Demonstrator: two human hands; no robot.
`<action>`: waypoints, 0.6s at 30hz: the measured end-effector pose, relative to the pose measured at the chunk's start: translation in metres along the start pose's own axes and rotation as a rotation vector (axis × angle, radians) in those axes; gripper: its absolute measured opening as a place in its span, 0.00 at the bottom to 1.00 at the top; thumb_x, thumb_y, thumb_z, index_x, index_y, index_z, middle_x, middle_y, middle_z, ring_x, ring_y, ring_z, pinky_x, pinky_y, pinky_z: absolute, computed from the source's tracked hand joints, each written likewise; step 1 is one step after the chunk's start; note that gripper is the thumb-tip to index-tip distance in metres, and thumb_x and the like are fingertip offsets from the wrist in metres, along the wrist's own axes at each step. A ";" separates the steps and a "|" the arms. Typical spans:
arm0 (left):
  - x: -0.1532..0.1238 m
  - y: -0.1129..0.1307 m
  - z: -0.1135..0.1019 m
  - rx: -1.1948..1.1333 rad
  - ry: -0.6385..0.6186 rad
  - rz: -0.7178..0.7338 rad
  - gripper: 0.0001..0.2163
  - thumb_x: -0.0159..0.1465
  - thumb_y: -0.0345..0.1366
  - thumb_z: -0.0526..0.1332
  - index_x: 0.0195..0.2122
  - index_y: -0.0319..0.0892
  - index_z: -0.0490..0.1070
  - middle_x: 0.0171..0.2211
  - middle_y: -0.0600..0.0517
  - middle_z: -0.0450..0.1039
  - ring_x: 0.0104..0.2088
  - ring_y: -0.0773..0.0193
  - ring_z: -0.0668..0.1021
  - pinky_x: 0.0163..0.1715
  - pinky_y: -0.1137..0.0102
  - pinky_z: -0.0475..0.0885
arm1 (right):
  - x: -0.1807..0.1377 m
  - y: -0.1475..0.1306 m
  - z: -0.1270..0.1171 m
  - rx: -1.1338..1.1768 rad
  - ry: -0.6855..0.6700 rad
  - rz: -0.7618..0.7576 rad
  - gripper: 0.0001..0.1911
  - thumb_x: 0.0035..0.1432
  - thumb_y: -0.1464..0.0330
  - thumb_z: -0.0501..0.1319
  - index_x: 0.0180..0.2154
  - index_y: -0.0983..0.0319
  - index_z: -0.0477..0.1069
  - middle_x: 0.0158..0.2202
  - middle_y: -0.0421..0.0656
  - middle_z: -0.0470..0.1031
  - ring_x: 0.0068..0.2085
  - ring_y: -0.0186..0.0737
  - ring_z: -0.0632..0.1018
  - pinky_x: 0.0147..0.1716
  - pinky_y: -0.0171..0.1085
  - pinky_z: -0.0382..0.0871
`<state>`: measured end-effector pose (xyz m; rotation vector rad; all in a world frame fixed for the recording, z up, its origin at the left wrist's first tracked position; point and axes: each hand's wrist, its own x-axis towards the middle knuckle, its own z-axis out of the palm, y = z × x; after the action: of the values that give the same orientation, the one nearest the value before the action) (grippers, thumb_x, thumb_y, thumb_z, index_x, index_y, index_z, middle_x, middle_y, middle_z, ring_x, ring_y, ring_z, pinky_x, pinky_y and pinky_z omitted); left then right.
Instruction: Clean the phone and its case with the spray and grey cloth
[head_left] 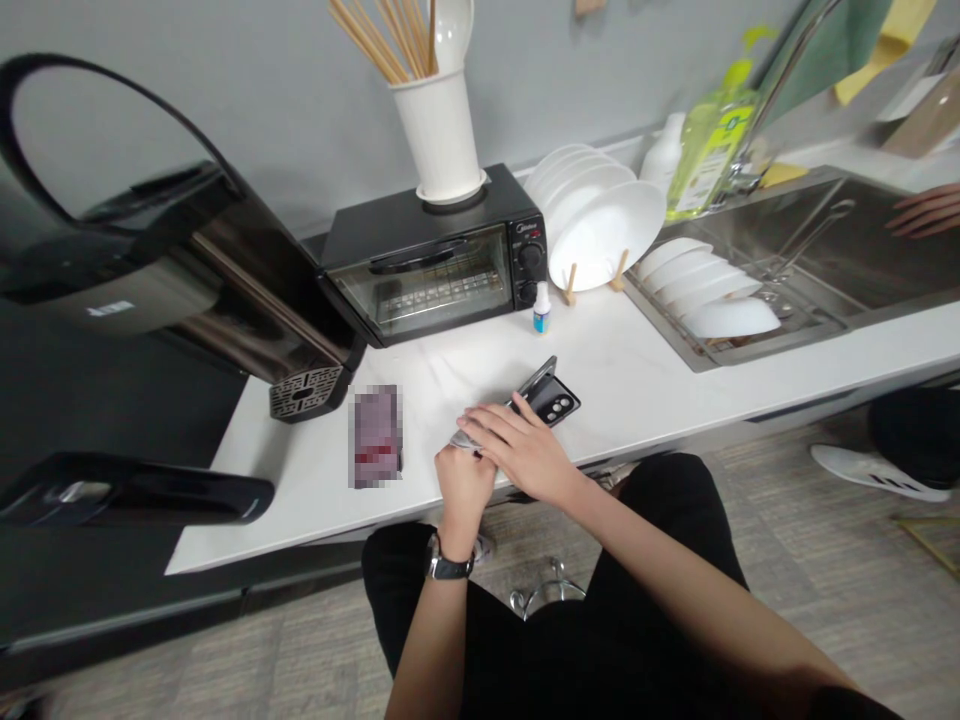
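Observation:
My left hand [459, 487], with a watch on its wrist, is closed around the lower end of a tilted phone [538, 380] near the counter's front edge. Across the phone and the left knuckles lies my right hand [525, 455], its fingers stretched out flat. A grey end [461, 440] pokes out under those fingertips; I cannot tell whether it is part of the phone or a cloth. Just behind the phone lies a dark phone case [562, 402] with round camera holes. Farther back stands a small white-and-blue bottle [541, 310].
A pixelated flat object [376, 440] lies to the left, beside a black drinks machine [300, 300]. Behind are a toaster oven [442, 225] bearing a white utensil cup [439, 130], and racked plates [600, 235]. Bowls [705, 285] sit by the sink [847, 200]; another person's hand [930, 212] shows there.

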<state>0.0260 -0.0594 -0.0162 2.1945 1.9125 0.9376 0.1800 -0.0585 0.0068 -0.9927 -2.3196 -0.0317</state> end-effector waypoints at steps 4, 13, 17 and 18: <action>0.001 0.008 -0.006 -0.121 0.015 0.007 0.12 0.69 0.37 0.64 0.29 0.41 0.80 0.28 0.47 0.82 0.27 0.59 0.81 0.32 0.69 0.71 | -0.005 0.042 -0.018 -0.064 0.074 0.130 0.19 0.77 0.66 0.51 0.62 0.61 0.72 0.58 0.49 0.79 0.63 0.49 0.74 0.73 0.56 0.52; 0.006 0.016 -0.010 -0.285 0.005 0.017 0.08 0.71 0.40 0.66 0.44 0.44 0.83 0.39 0.49 0.86 0.36 0.60 0.85 0.38 0.71 0.74 | 0.007 0.092 -0.034 -0.121 0.155 0.484 0.20 0.76 0.67 0.45 0.37 0.59 0.73 0.34 0.46 0.78 0.39 0.47 0.77 0.63 0.52 0.67; 0.006 0.016 -0.009 -0.253 0.007 0.018 0.09 0.72 0.42 0.65 0.43 0.43 0.82 0.36 0.48 0.86 0.34 0.60 0.84 0.36 0.71 0.72 | 0.018 0.062 -0.022 -0.142 0.225 0.508 0.18 0.74 0.69 0.48 0.40 0.61 0.75 0.43 0.50 0.80 0.54 0.52 0.77 0.70 0.58 0.58; 0.006 0.015 -0.009 -0.240 0.006 0.023 0.10 0.72 0.42 0.64 0.43 0.43 0.82 0.35 0.48 0.85 0.33 0.61 0.84 0.35 0.71 0.72 | 0.019 0.050 -0.017 -0.121 0.224 0.474 0.17 0.74 0.69 0.48 0.42 0.61 0.76 0.45 0.50 0.80 0.58 0.53 0.76 0.72 0.59 0.53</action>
<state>0.0351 -0.0605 0.0001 2.0818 1.6798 1.1132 0.2118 -0.0147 0.0208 -1.4953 -1.8518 -0.0877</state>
